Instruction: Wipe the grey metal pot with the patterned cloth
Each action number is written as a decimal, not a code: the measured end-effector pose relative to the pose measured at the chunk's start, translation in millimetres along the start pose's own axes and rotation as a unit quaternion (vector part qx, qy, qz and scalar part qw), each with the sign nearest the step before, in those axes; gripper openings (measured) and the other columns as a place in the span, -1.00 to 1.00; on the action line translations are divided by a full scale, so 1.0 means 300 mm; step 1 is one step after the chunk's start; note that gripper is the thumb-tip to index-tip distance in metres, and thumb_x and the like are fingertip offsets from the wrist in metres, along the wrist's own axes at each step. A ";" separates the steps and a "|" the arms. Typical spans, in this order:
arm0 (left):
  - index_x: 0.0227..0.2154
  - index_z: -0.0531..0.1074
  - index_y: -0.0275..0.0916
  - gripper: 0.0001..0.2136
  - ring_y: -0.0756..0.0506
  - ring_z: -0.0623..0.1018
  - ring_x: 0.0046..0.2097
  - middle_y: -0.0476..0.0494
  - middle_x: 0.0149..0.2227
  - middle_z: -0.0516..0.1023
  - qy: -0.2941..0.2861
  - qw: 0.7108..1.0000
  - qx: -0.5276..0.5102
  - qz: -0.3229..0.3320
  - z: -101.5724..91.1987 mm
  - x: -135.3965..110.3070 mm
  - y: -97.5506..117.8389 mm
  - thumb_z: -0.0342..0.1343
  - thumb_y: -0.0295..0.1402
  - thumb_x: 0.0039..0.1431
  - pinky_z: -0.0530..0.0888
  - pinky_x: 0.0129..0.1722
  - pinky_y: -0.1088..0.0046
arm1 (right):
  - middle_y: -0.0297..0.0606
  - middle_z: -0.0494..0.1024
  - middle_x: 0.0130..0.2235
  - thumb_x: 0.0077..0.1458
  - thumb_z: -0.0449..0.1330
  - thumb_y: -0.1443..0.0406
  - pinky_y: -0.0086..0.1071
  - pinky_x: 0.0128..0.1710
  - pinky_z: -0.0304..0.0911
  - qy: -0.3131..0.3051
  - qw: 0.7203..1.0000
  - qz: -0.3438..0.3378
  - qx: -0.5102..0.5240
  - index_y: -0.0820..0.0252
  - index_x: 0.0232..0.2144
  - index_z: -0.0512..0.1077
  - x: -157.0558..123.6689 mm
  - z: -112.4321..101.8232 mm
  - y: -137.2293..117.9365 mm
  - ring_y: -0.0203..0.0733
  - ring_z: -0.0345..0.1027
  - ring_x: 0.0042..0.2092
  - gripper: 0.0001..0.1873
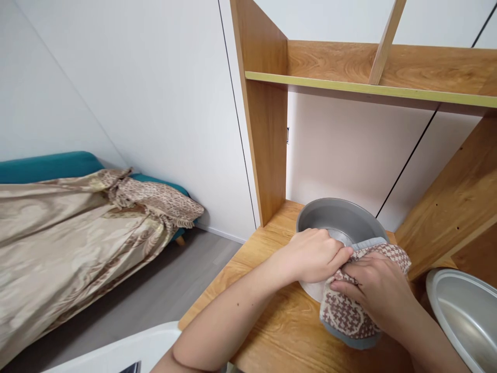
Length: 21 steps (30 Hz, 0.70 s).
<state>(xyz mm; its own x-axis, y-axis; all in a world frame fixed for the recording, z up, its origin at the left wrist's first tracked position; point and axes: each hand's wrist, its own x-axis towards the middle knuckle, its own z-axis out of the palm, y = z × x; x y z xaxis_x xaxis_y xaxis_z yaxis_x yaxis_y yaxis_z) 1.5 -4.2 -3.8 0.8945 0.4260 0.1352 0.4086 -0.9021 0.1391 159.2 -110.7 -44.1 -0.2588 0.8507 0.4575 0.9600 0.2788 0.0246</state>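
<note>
Seen from above, a grey metal pot [341, 220] is held tilted on a wooden desk [272, 326], its open mouth turned toward the camera and its rim resting against the two hands. The left hand [314, 255] is closed over the near rim of the pot, fingers curled down and knuckles up. The right hand [375, 290] is closed on a brown-and-white houndstooth cloth [347, 313], which is pressed against the pot's rim and outer wall; the cloth's grey edge is draped over the rim at the right and hangs down to the desk surface below the hand. The fingertips of both hands are touching just above the cloth.

A second metal vessel [464, 316], silver and shallow, is seen at the lower right corner, partly cut off by the frame edge and set apart from the pot. The desk is backed by a wooden shelf unit [266, 134] with an upright panel at the left and a yellow-edged shelf overhead. A white object [132, 349] is visible at the bottom edge, beside the left forearm. At the far left, a teal sofa [50, 165] is covered by a beige patterned blanket [77, 228], standing on a grey floor against a white wall.
</note>
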 end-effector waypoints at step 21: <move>-0.41 0.60 -0.16 -0.45 -0.07 0.41 -0.53 -0.09 -0.52 0.54 0.006 1.000 0.003 0.005 -0.001 0.000 -0.007 -0.26 -0.16 0.49 0.06 -0.53 0.36 | -0.39 0.54 -0.51 0.23 0.32 0.08 -0.29 -0.32 0.05 -0.046 0.998 -0.010 0.031 0.10 -0.56 0.45 -0.004 -0.027 0.033 -0.17 0.40 -0.41 -0.62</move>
<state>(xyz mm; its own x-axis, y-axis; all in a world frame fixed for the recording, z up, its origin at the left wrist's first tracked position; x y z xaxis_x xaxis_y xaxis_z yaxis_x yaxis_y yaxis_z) 0.6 -2.4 -3.6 0.8966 0.4175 0.1475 0.4007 -0.9068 0.1311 170.0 -112.4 -37.1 -0.2884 0.8811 0.3748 0.9469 0.3205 -0.0247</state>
